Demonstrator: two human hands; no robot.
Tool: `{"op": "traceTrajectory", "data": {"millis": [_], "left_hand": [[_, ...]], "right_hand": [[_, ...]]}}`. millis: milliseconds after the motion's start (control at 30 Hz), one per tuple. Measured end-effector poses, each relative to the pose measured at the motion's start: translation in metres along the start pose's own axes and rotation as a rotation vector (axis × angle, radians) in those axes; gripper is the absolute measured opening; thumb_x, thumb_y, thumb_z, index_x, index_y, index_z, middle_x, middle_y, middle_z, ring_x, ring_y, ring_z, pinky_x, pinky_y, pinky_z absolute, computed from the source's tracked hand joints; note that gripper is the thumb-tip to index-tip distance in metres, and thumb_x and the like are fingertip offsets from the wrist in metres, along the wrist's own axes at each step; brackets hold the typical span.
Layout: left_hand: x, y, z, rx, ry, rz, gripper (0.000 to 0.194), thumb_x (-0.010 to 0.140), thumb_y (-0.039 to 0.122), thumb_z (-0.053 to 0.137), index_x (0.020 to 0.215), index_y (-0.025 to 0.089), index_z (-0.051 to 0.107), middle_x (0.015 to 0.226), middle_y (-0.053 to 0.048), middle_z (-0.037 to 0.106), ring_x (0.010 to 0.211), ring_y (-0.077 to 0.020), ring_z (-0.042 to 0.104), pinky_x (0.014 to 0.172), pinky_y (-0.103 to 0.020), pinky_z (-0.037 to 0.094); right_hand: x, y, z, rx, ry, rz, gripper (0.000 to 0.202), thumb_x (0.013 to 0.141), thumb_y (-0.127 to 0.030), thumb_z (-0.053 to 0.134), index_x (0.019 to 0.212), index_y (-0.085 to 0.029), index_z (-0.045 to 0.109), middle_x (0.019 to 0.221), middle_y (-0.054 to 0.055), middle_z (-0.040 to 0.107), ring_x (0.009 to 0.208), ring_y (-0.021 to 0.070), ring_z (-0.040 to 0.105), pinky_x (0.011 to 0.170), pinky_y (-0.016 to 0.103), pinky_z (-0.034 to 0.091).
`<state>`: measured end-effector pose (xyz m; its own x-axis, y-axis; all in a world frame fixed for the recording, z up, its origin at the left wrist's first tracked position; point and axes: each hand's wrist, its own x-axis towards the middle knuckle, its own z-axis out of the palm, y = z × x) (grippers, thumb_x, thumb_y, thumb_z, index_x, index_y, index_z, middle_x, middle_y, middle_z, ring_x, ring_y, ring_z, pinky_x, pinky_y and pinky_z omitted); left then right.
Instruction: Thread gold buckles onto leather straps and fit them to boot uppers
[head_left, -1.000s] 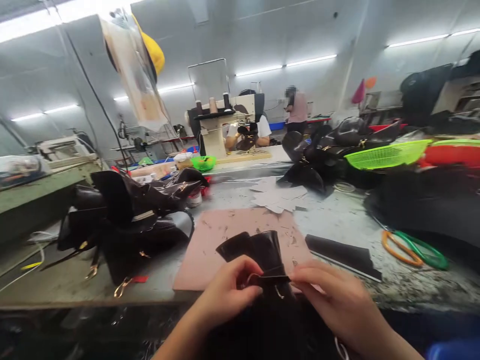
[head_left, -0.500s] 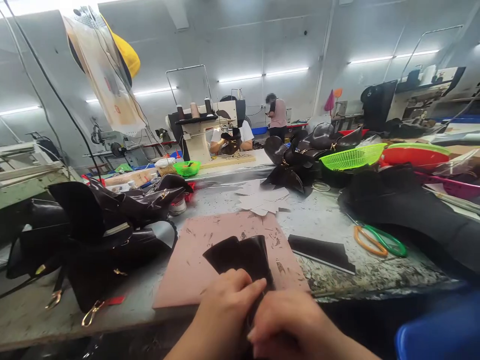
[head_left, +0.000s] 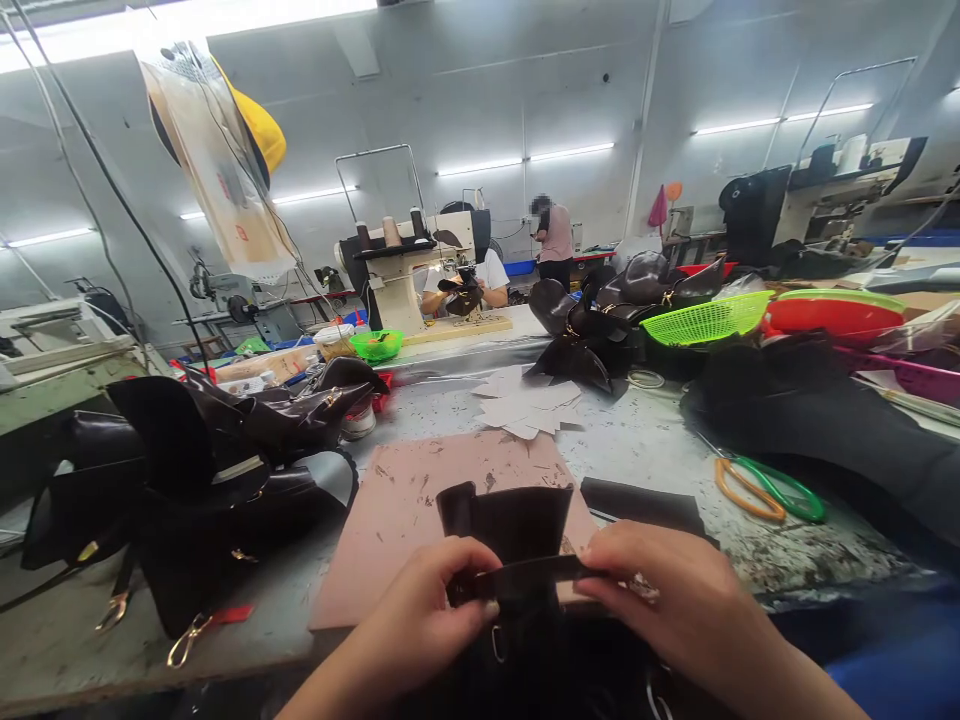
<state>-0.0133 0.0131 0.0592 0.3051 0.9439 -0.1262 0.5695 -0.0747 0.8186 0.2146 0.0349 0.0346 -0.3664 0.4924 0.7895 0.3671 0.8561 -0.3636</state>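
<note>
A dark brown leather bag piece [head_left: 517, 525] is between my hands at the near edge of the pink board [head_left: 405, 520]. My left hand [head_left: 439, 600] pinches the left end of its narrow crosswise edge between thumb and fingers. At the other end, my right hand [head_left: 667, 585] grips the same edge in a pinch. One flap stands up beyond this edge, over the board. Below it hangs dark material with a metal ring [head_left: 497, 643]; its lower part is too dark to make out. Just beyond my right hand lies a flat dark strip [head_left: 641, 503].
Dark leather bag parts with gold clasps are heaped at left [head_left: 247, 450]. Scissors [head_left: 769, 490] with orange and green handles lie at right beside black sheet material [head_left: 795, 420]. White paper pieces [head_left: 529, 405] are behind the board. A co-worker sits at a sewing machine [head_left: 409, 285].
My hands have moved apart from close together over the leather, the right one further right. The piece has turned, so its flap faces me more squarely and a ring shows.
</note>
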Motion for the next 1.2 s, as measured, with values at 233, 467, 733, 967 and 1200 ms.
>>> {"op": "traceTrajectory", "data": {"millis": [233,467,733,967,1200], "left_hand": [[0.008,-0.021,0.020,-0.194,0.036,-0.040,0.016,0.067,0.018,0.057,0.082,0.017,0.063,0.075,0.000,0.057,0.073,-0.0154,0.049,0.067,-0.025,0.036],[0.014,-0.028,0.042,-0.432,0.061,0.003,0.015,0.067,0.021,0.061,0.081,0.017,0.062,0.077,-0.001,0.059,0.075,-0.0164,0.050,0.069,-0.026,0.038],[0.020,-0.028,0.044,-0.617,0.136,-0.098,0.023,0.060,0.027,0.068,0.080,0.016,0.060,0.073,0.000,0.055,0.074,-0.0163,0.048,0.069,-0.027,0.037],[0.023,-0.027,0.043,-0.605,0.145,-0.061,0.021,0.062,0.023,0.065,0.082,0.018,0.061,0.068,0.002,0.052,0.070,-0.0142,0.046,0.065,-0.024,0.036],[0.021,-0.029,0.043,-0.554,0.170,-0.014,0.016,0.063,0.021,0.064,0.078,0.018,0.061,0.069,0.002,0.053,0.068,-0.0134,0.045,0.065,-0.025,0.036]], "right_hand": [[-0.015,0.015,0.025,-0.314,0.059,0.045,0.019,0.088,-0.014,0.043,0.084,-0.017,0.061,0.087,0.009,0.064,0.078,0.0212,0.061,0.066,0.033,0.050],[-0.004,-0.004,0.041,0.421,-0.218,0.630,0.008,0.080,-0.022,0.049,0.077,-0.019,0.055,0.060,-0.001,0.059,0.055,0.0129,0.057,0.049,0.021,0.045],[-0.037,-0.003,0.063,0.702,0.036,0.690,0.013,0.074,-0.021,0.057,0.072,-0.019,0.044,0.085,0.004,0.060,0.061,0.0119,0.056,0.054,0.023,0.048],[-0.027,-0.008,0.045,0.960,-0.262,0.680,0.007,0.081,-0.026,0.058,0.080,-0.019,0.055,0.082,0.003,0.055,0.076,0.0151,0.058,0.070,0.029,0.050],[-0.029,-0.007,0.050,0.649,-0.209,0.377,0.020,0.079,-0.031,0.060,0.066,-0.018,0.053,0.073,0.001,0.052,0.066,0.0122,0.052,0.061,0.022,0.045]]}}
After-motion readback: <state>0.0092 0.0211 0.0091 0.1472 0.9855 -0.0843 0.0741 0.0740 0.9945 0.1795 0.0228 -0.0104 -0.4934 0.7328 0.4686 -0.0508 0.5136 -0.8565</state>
